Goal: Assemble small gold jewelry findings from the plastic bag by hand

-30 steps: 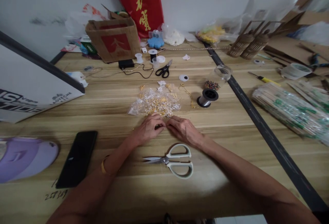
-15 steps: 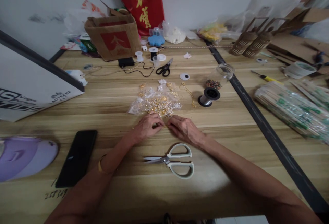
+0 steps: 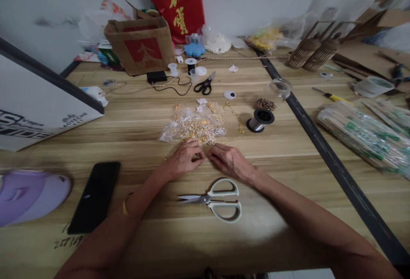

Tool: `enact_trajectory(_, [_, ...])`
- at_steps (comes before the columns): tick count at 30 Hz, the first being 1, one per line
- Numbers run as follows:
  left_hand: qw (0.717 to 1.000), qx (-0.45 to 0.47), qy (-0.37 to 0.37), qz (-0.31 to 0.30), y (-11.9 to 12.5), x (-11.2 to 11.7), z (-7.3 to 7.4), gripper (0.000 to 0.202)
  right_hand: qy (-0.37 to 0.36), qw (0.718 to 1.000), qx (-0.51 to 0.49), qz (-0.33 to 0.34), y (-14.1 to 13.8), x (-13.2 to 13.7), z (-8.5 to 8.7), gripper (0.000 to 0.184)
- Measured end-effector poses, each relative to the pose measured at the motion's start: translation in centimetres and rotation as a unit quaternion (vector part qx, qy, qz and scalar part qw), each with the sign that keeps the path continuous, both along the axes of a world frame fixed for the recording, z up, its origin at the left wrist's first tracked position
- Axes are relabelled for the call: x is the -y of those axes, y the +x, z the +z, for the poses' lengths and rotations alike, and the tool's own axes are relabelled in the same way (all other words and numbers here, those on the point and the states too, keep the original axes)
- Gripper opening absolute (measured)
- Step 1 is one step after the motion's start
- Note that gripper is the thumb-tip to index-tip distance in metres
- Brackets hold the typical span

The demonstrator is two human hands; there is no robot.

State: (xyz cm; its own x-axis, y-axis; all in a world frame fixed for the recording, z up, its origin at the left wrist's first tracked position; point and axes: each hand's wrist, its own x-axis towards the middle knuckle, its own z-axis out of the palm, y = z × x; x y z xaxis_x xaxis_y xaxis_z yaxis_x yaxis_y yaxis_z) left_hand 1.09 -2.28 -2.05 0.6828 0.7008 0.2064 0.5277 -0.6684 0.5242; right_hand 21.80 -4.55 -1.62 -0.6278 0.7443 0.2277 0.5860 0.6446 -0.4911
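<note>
My left hand (image 3: 186,158) rests on the wooden table, thumb and forefinger pinched together; whatever lies between them is too small to name. Close on its right is my right hand (image 3: 226,159), its fingers also closed in a pinch, with their tips partly hidden. A narrow gap separates the two hands. Just beyond the fingertips spreads a pile of gold and silver jewelry findings (image 3: 200,128), partly on clear plastic bags (image 3: 169,133). Below the hands lie white-handled scissors (image 3: 205,200), blades pointing left. A gold chain (image 3: 238,118) lies right of the pile.
A wire spool (image 3: 260,120) and a glass jar of beads (image 3: 272,95) stand at right. Black scissors (image 3: 205,84) lie farther back. A phone (image 3: 94,198) and a purple device (image 3: 35,195) are at left, wrapped sticks (image 3: 361,133) at right, a paper bag (image 3: 139,48) behind.
My left hand's thumb and forefinger loop looks slightly wider. Both hands otherwise stay in nearly the same place, and the view has shifted very slightly.
</note>
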Motion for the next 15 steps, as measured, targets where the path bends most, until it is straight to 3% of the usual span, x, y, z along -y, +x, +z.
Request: enact_trajectory(15, [1.0,0.002,-0.009,0.0,-0.09,-0.06,0.33,0.006,0.001,1.0,0.015,0.0,-0.05,0.14,0.08,0.019])
